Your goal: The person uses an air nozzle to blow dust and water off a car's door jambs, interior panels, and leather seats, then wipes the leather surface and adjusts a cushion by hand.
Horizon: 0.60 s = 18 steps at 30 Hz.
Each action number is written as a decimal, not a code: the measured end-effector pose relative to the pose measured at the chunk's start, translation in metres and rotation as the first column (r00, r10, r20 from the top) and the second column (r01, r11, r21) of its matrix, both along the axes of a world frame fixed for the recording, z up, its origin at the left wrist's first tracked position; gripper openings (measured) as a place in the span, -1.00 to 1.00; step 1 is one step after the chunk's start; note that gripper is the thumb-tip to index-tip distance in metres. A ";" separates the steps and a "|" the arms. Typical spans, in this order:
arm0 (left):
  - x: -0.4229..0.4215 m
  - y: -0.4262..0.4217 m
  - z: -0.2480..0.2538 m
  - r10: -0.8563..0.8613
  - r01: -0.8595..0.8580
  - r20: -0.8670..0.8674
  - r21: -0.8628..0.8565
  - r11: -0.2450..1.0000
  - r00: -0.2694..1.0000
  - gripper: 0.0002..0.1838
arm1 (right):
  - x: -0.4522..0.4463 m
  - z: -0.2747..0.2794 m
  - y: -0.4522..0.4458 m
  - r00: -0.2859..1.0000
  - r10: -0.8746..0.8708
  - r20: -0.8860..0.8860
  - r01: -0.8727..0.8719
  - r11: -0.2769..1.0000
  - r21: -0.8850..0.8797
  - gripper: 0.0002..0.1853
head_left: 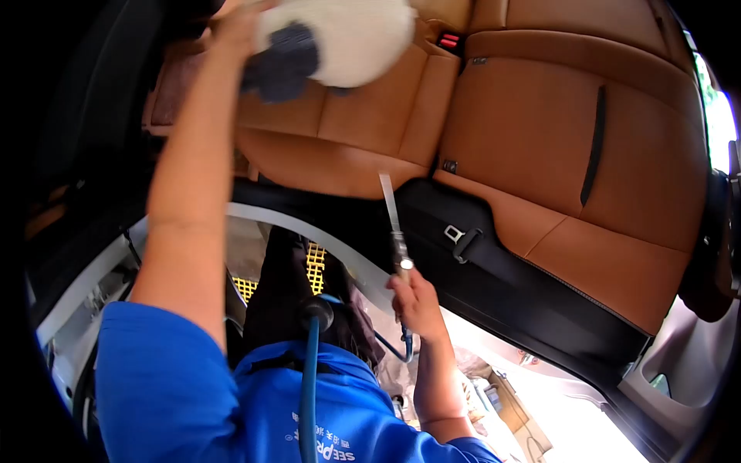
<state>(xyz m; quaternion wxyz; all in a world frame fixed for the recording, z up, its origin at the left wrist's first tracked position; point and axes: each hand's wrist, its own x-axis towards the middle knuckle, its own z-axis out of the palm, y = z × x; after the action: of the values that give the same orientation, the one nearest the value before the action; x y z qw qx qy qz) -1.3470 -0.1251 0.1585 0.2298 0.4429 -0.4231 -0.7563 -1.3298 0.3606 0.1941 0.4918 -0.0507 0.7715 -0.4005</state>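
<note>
My left hand (245, 21), blurred at the top edge, holds a large cream plush item (355, 38) with a dark grey part (284, 62) above the brown seat. Its fingers are partly out of view. Lower down, my right hand (418, 302) is closed around an air gun (400, 253) with a thin pale nozzle (388, 197). The nozzle points up toward the front edge of the brown seat cushion (324, 166). From the air gun's lower end a blue hose (405, 351) curves down.
A brown seat back (525, 123) stands at the right, with a red buckle (448, 40) near its top left. A seat belt tongue (454, 232) lies against black trim. The door sill (297, 224) curves below. A cardboard box (513, 409) and thick hose (310, 386) are lower down.
</note>
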 end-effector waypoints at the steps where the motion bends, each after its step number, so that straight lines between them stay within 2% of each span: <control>1: 0.022 -0.036 -0.015 -0.012 0.012 -0.002 -0.007 1.000 1.000 -0.63 | -0.004 -0.010 -0.011 0.996 0.094 -0.010 -0.094 0.991 -0.091 -0.70; 3: 0.083 -0.119 -0.055 -0.210 0.203 -0.139 -0.065 0.977 0.968 -0.55 | -0.026 -0.022 -0.044 0.987 -0.125 -0.106 0.126 0.992 0.011 -0.69; 4: 0.092 -0.123 -0.051 -0.202 0.194 -0.140 -0.068 0.979 0.969 -0.55 | -0.040 -0.032 -0.055 0.976 -0.206 -0.066 0.209 0.977 0.034 -0.67; 5: 0.102 -0.127 -0.045 -0.204 0.205 -0.053 0.020 0.979 0.978 -0.53 | -0.049 -0.042 -0.063 0.979 -0.205 -0.012 0.205 0.978 0.028 -0.67; 6: 0.109 -0.127 -0.034 -0.214 0.210 0.033 0.106 0.972 0.976 -0.52 | -0.057 -0.036 -0.077 0.995 -0.095 0.025 0.096 0.995 -0.038 -0.67; 7: 0.110 -0.118 -0.031 -0.206 0.203 0.072 0.048 0.978 0.976 -0.51 | -0.065 -0.031 -0.090 0.998 0.019 0.052 -0.013 0.994 -0.105 -0.67; 9: 0.108 -0.122 -0.051 -0.327 0.325 0.032 0.057 0.944 0.945 -0.50 | -0.088 -0.047 -0.111 0.981 -0.173 -0.092 0.164 0.982 -0.099 -0.66; 10: 0.096 -0.115 -0.045 -0.383 0.380 0.097 0.049 0.924 0.919 -0.51 | -0.106 -0.057 -0.119 0.964 -0.234 -0.126 0.225 0.971 -0.082 -0.67; 11: 0.081 -0.105 -0.038 -0.435 0.440 0.172 0.005 0.898 0.884 -0.51 | -0.121 -0.063 -0.124 0.970 -0.218 -0.106 0.209 0.973 -0.093 -0.66; 13: 0.049 -0.086 -0.047 -0.437 0.503 0.319 -0.166 0.848 0.841 -0.50 | -0.142 -0.073 -0.135 0.978 -0.207 0.023 0.208 0.959 -0.194 -0.70; 15: 0.011 -0.072 -0.057 -0.528 0.662 0.474 -0.169 0.730 0.704 -0.54 | -0.161 -0.082 -0.142 0.945 -0.318 -0.078 0.307 0.943 -0.129 -0.70; 17: -0.030 -0.052 -0.071 -0.403 0.687 0.614 -0.336 0.645 0.679 -0.57 | -0.174 -0.083 -0.143 0.940 -0.332 -0.076 0.327 0.942 -0.077 -0.70; 18: -0.046 -0.041 -0.075 -0.244 0.670 0.691 -0.452 0.589 0.681 -0.57 | -0.175 -0.078 -0.145 0.942 -0.326 -0.075 0.315 0.940 -0.130 -0.69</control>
<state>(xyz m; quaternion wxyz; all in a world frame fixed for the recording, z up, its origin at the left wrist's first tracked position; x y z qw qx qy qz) -1.3934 -0.1661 0.0833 0.0248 0.3961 -0.8184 -0.4155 -1.5048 0.2161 0.1164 0.3787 0.0280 0.7674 -0.5167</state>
